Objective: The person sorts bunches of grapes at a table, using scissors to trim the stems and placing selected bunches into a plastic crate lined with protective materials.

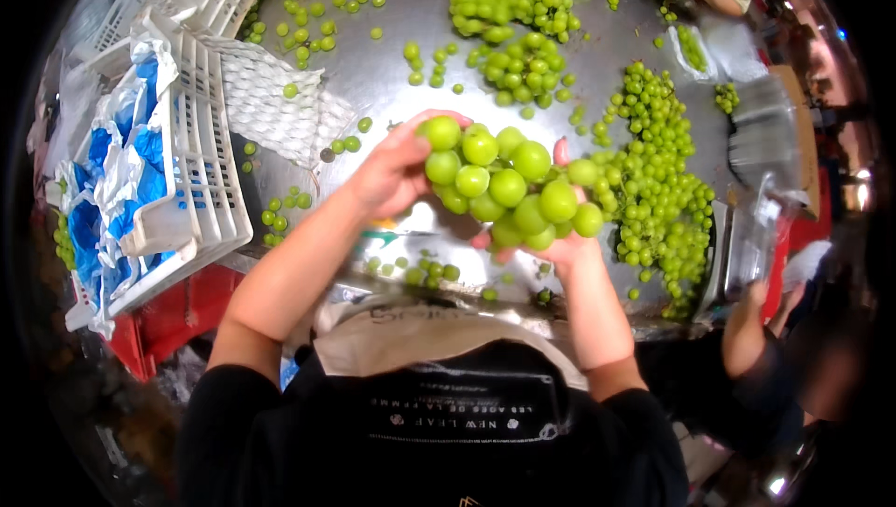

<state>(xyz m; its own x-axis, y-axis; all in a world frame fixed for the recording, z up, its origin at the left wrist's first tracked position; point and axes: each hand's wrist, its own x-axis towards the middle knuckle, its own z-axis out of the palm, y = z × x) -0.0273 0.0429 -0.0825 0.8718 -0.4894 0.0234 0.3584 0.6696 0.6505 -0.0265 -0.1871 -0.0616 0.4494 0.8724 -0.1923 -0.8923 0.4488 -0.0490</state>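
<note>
A bunch of large green grapes is held up between my two hands, above the metal table. My left hand grips its left end, fingers curled behind the fruit. From below and the right, my right hand supports the bunch, with most of its fingers hidden by the grapes. A big heap of green grapes lies on the table just right of my right hand. Beyond the held bunch, smaller bunches and loose grapes are spread over the metal surface.
At left stands a white plastic crate holding blue and white wrapping. White foam netting lies beside it. Clear plastic trays are stacked at right, near a cardboard box. Other people's arms show at the right.
</note>
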